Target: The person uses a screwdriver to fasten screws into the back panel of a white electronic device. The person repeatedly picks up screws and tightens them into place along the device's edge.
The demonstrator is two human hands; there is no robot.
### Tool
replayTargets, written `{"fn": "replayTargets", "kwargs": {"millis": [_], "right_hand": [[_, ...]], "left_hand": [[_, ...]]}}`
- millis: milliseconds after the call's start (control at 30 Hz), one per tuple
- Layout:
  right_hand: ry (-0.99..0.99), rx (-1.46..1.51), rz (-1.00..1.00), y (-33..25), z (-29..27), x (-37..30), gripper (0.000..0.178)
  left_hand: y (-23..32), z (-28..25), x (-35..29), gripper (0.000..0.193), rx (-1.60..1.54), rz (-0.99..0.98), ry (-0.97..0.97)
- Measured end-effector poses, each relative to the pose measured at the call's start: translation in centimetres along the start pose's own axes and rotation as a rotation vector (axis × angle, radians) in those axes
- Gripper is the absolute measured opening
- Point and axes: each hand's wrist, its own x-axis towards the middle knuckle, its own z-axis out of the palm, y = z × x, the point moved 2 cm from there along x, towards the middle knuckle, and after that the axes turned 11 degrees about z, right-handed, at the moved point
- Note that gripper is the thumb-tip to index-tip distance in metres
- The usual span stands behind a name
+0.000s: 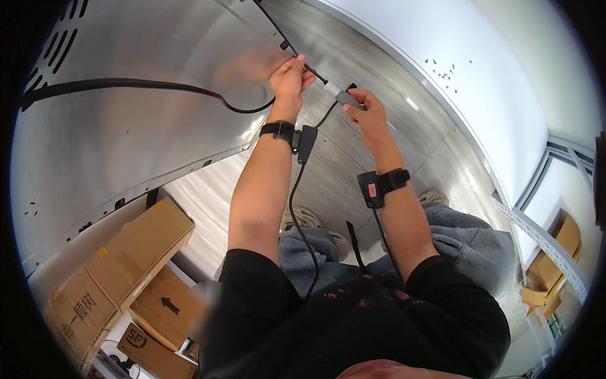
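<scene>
My right hand (370,110) is wrapped round a grey-and-white electric screwdriver (345,96), its thin dark shaft pointing up and left. At the shaft's far end, my left hand (290,83) has its thumb and fingers closed together. Whatever lies between those fingertips is too small to make out. Beside them runs the edge of a large metal panel (158,139), with a dark strip along it. A thick black cable (158,83) comes from the panel's left side and passes behind my left wrist.
Cardboard boxes (126,252) are stacked at the lower left, below the panel. A white surface (467,82) with several small dark bits, perhaps screws, borders the right. A metal rack (546,237) holds another open box (555,262). Wires trail from black devices (307,144) strapped to both wrists.
</scene>
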Motion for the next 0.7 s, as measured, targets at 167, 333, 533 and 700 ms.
{"fn": "replayTargets", "kwargs": {"millis": [167,333,533,700], "right_hand": [[-0.073,0.069,0.256,-1.9,0.8,-1.1,0.036],[-0.245,0.126,0.488,-3.3,0.1,-0.8,0.039],[0.051,-0.227,-0.024,-2.1,0.0,0.0,0.037],[-0.033,-0.079,0.292,-3.3,0.2,-0.4,0.038]], "left_hand": [[-0.1,0.3,0.7,0.011,-0.007,0.026,0.045],[-0.1,0.0,0.9,0.010,0.051,0.031,0.038],[0.4,0.6,0.3,0.012,0.064,-0.013,0.065],[0.5,0.3,0.4,0.013,0.054,-0.014,0.091]]}}
